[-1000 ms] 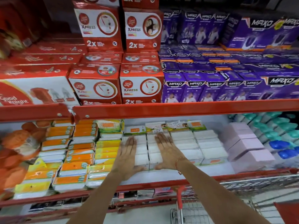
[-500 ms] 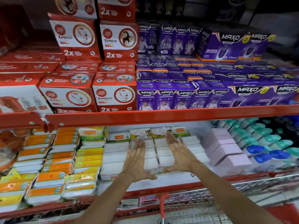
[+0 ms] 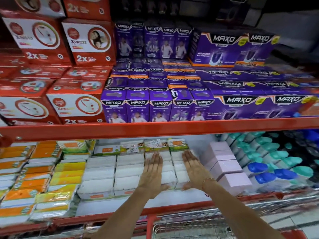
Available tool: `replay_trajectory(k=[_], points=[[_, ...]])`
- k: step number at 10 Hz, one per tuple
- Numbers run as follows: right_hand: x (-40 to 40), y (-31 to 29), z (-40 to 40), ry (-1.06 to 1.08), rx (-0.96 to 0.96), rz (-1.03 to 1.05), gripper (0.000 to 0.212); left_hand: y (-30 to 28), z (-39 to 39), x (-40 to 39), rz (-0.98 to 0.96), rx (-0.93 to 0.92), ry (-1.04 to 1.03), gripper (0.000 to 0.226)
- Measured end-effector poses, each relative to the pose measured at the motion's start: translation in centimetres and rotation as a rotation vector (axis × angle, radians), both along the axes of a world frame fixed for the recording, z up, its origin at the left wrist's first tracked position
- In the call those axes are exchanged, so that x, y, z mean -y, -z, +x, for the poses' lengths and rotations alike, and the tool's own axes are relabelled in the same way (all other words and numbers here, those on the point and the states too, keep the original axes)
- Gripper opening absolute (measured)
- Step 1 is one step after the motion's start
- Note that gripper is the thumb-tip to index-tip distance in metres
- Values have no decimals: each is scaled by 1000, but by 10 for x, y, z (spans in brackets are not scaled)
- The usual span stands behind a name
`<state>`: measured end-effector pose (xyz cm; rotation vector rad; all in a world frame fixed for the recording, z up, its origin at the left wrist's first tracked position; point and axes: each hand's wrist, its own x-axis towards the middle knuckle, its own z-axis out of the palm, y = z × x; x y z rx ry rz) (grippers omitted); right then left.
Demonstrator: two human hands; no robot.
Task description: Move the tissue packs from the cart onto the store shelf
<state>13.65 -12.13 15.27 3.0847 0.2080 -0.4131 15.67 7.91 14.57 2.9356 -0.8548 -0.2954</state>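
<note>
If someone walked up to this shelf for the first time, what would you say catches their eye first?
Probably the two bare hands, left hand and right hand, laid flat on the white tissue packs at the middle of the lower shelf. Above the red shelf rail, red boxes on the left meet purple MAXO boxes on the right.

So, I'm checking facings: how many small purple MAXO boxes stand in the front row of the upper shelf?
5 small MAXO boxes, side by side at the shelf edge, right of the red boxes. More sit behind, some maybe hidden.
</note>
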Motion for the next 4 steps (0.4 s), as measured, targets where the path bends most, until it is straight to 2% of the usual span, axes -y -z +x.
replay_trajectory(k=[2, 3, 4], points=[[-3, -8, -3, 6, -6, -48, 134, -8, 1, 2, 76, -38, -15, 110], [-12, -24, -13, 19, 19, -29, 123, -18, -6, -1, 38, -47, -28, 104], [-27, -55, -27, -23, 101, 75, 90, -37, -18, -8, -54, 24, 32, 78]])
